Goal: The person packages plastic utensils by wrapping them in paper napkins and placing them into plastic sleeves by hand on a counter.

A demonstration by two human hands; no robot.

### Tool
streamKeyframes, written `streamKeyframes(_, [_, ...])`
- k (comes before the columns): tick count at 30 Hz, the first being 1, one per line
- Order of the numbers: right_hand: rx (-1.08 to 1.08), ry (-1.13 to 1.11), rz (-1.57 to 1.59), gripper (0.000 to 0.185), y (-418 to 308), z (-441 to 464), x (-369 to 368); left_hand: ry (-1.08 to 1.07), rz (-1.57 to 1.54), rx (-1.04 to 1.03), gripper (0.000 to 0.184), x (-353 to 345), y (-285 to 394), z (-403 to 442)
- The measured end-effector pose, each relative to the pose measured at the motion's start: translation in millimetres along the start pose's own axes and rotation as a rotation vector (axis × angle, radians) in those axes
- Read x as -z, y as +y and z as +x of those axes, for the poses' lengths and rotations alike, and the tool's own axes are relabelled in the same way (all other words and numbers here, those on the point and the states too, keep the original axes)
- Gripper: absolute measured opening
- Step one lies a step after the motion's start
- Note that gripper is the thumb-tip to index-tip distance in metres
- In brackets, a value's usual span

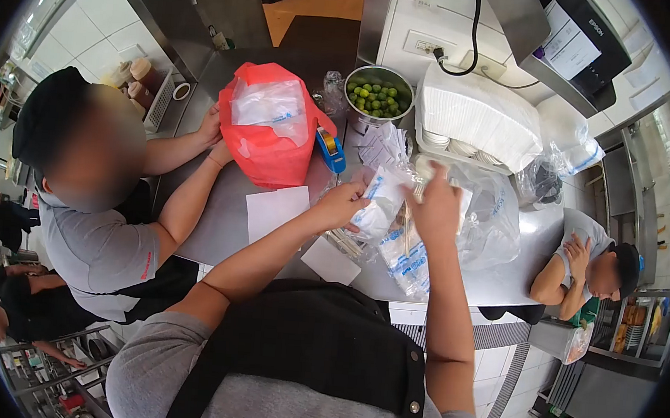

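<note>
My left hand (340, 207) is closed on the edge of a white plastic packet with blue print (383, 203), held over the steel counter. Just right of that packet is my right hand (437, 208), its fingers apart and its thumb close to the packet's edge; I cannot tell whether they touch. Below the hands lie thin wrapped sticks (343, 243) and more blue-printed plastic wrapping (407, 262). A clear plastic bag (490, 228) spreads out to the right of my right hand. White paper sheets (276, 219) rest on the counter at the left.
A co-worker's hands (217, 140) hold a red bag (265, 154) with white plastic inside. Behind stand a blue tape dispenser (330, 151), a metal pot (363, 121) of green citrus fruits and a stack of white foam containers (477, 114). Another person (580, 261) is at the right.
</note>
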State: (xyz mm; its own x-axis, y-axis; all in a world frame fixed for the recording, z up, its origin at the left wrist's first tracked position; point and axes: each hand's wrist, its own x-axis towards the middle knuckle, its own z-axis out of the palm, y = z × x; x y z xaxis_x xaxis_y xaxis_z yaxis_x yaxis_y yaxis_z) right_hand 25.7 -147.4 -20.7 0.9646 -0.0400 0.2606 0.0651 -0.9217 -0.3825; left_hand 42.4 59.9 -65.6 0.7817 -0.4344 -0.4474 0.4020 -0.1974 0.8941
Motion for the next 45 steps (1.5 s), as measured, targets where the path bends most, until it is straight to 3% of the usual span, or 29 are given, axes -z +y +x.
streamKeyframes(1, [0.002,-0.003,-0.001,0.056,4,-1,2,0.004,-0.055,-0.005,0.024,1,-3,1])
streamKeyframes(3, [-0.289,0.177,0.313,0.052,7,-12,8,0.007,-0.082,0.020,0.022,3,-7,2])
streamKeyframes(5, [-0.270,0.242,0.418,0.052,-1,-26,2,0.005,-0.101,0.047,0.021,4,-8,0])
streamKeyframes(7, [0.103,0.351,0.311,0.055,-12,-40,-7,-0.005,-0.078,0.049,0.020,2,-6,-1])
streamKeyframes(8, [0.133,0.326,0.236,0.071,-21,-46,-7,-0.012,-0.075,0.052,0.020,0,-7,0])
streamKeyframes(9, [0.125,0.326,0.233,0.071,-25,-48,-10,-0.021,-0.078,0.039,0.020,-2,-8,0])
streamKeyframes(11, [-0.104,0.266,0.393,0.090,-27,-47,-22,-0.034,-0.080,0.027,0.021,-6,-9,-2])
streamKeyframes(13, [-0.076,0.262,0.425,0.096,-1,-47,-43,-0.058,-0.065,-0.005,0.022,-10,-9,-5])
streamKeyframes(15, [-0.475,0.249,0.945,0.087,13,-44,-45,-0.060,-0.075,0.006,0.023,-8,-12,-5])
streamKeyframes(19, [-0.276,0.410,0.772,0.081,4,-29,7,-0.010,-0.091,0.084,0.024,0,-27,0])
streamKeyframes(20, [-0.265,0.207,0.721,0.079,4,-26,26,-0.017,-0.088,0.086,0.024,0,-31,3])
streamKeyframes(21, [-0.270,0.211,0.720,0.079,0,-25,35,0.001,-0.146,0.079,0.027,0,-34,5])
streamKeyframes(23, [-0.277,0.196,1.062,0.076,-10,-21,46,0.016,-0.199,0.070,0.030,-2,-32,5])
streamKeyframes(24, [-0.208,0.271,0.950,0.072,-15,-20,49,0.010,-0.191,0.054,0.033,-5,-26,1])
streamKeyframes(27, [-0.171,0.183,0.905,0.073,-21,-24,40,0.007,-0.117,-0.022,0.040,-12,-8,-11])
streamKeyframes(29, [-0.231,0.017,0.703,0.073,-17,-37,15,0.008,-0.055,-0.067,0.044,-16,-9,-16])
streamKeyframes(31, [-0.139,0.102,0.577,0.065,-5,-60,-30,-0.035,-0.006,-0.102,0.047,-18,-11,-17])
streamKeyframes(35, [-0.375,-0.120,0.884,0.048,-19,-92,-36,-0.083,0.015,-0.010,0.039,-29,-19,-22])
streamKeyframes(37, [-0.449,-0.026,1.150,0.030,-14,-110,-48,-0.164,0.038,0.113,0.038,-37,-35,-23])
streamKeyframes(39, [-0.539,0.015,1.104,0.022,3,-123,-44,-0.189,0.064,0.105,0.033,-43,-40,-28])
streamKeyframes(40, [-0.636,0.137,1.204,0.021,10,-122,-40,-0.283,0.022,0.115,0.030,-43,-39,-32])
streamKeyframes(41, [-0.776,0.204,1.097,0.022,24,-123,-27,-0.378,-0.018,0.131,0.029,-42,-39,-36])
streamKeyframes(42, [-0.770,0.396,1.177,0.023,27,-117,-9,-0.378,-0.006,0.082,0.031,-40,-45,-32])
streamKeyframes(45, [-0.670,0.670,1.118,0.023,56,-109,32,-0.324,-0.023,0.088,0.029,-32,-49,-25])
